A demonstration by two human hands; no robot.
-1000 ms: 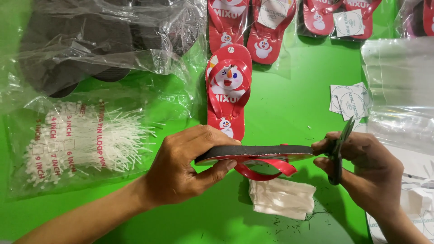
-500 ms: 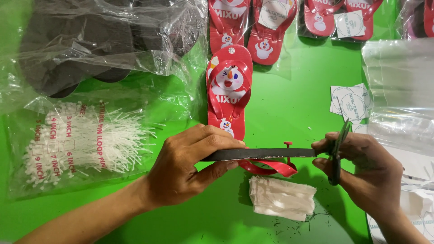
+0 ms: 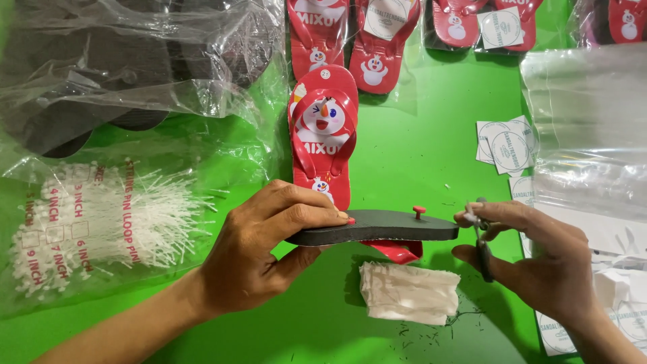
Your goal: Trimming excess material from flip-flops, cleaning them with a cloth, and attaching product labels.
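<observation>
Your left hand (image 3: 259, 253) pinched the upturned black-soled sandal (image 3: 377, 228) at its nine o'clock end; your right hand (image 3: 532, 256) gripped scissors (image 3: 482, 246) at three o'clock.

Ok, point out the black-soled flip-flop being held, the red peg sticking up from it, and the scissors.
Black-soled flip-flop (image 3: 384, 228), head view, upturned sole.
Red peg (image 3: 419, 211), head view, its round head.
Scissors (image 3: 484, 255), head view, dark blades.
</observation>
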